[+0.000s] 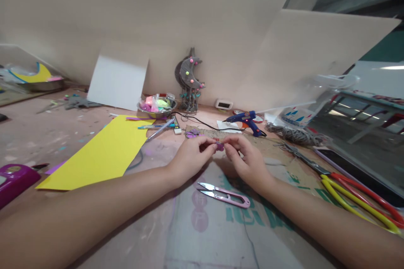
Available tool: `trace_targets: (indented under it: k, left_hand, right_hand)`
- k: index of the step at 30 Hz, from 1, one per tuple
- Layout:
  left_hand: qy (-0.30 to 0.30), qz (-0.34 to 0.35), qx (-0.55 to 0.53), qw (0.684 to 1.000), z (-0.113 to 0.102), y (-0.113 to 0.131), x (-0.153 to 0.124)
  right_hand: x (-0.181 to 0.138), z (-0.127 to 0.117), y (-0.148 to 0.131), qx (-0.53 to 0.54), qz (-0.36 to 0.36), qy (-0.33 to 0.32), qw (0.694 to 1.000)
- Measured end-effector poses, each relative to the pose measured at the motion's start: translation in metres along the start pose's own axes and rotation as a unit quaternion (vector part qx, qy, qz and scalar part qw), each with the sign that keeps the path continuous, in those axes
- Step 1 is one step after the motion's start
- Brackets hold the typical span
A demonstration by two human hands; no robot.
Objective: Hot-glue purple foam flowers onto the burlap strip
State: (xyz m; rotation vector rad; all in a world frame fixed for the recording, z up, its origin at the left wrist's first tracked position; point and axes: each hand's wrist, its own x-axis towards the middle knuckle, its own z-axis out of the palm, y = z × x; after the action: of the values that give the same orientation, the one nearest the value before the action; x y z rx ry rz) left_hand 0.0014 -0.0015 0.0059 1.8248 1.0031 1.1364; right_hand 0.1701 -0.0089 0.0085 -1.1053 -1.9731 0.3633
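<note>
Between the fingertips of both hands is a small purple piece [219, 146], too small to make out fully. My left hand [195, 153] pinches its left side, and my right hand [244, 157] pinches at its right. Both hands are held over a printed cardboard sheet [208, 248]. Pink thread snips [225, 195] lie on the cardboard just below the hands, blades pointing left. Several purple cut pieces [193, 133] lie just beyond my left hand. A blue hot glue gun [248, 122] rests on its side beyond my right hand.
Yellow paper [104, 155] and a purple tool [17, 180] lie at left. Red-and-yellow-handled scissors [356, 193], a phone [356, 172] and grey yarn [296, 133] are at right. Behind stand a bowl [158, 113], a moon ornament [190, 75] and a small clock [224, 104].
</note>
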Motion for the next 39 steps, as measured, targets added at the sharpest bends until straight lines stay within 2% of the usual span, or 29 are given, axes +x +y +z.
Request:
trace_targets:
  k: [4,10,26,31,39]
  left_hand:
    - [-0.002,0.008,-0.005,1.000,0.0003,0.0010,0.0004]
    - [-0.006,0.018,0.000,1.000,0.0006,0.0003,-0.0001]
    - [-0.044,-0.016,-0.054,0.997,0.0020,-0.0065,0.0006]
    - [-0.020,-0.030,-0.085,0.996,0.0034,-0.0057,0.0025]
    - [-0.017,0.008,-0.027,0.999,0.0024,-0.0030,-0.0009]
  right_hand:
    - [0.0002,0.0008,-0.0025,0.024,0.036,-0.040,0.998]
    - [0.0016,0.0011,0.0002,0.096,0.091,-0.050,0.990]
    - [0.0024,0.0041,0.0005,0.107,0.136,-0.044,0.984]
    - [0.0025,0.0040,0.0008,0.114,0.129,-0.046,0.984]
    - [0.0026,0.0037,-0.0023,0.109,0.132,-0.061,0.983]
